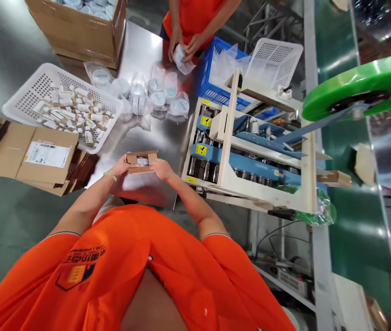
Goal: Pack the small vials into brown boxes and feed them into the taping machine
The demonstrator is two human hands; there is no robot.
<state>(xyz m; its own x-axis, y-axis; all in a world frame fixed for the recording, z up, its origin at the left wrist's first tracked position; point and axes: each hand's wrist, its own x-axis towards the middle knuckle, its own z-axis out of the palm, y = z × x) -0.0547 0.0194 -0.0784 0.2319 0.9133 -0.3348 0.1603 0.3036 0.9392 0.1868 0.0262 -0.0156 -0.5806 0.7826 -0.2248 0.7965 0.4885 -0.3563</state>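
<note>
A small brown cardboard box (140, 169) with raised flaps is held between my two hands at the near edge of the metal table. Inside it lies a whitish item (143, 161), too small to name. My left hand (122, 165) grips the box's left end. On the right end, my right hand (161, 168) has its fingers at the flap. Farther up the table, several bagged pale round items (138, 92) stand in a cluster. To their left, a white perforated basket (26, 99) holds many small white-labelled bottles (74, 110).
Flattened cartons (43, 154) are stacked at the left. A large carton (78, 37) stands behind the basket. Across the table, a co-worker's hands (184, 48) hold a bagged item. On the right are a tape-sealing machine (243, 161), a blue crate (205, 73) and a green conveyor belt (350, 230).
</note>
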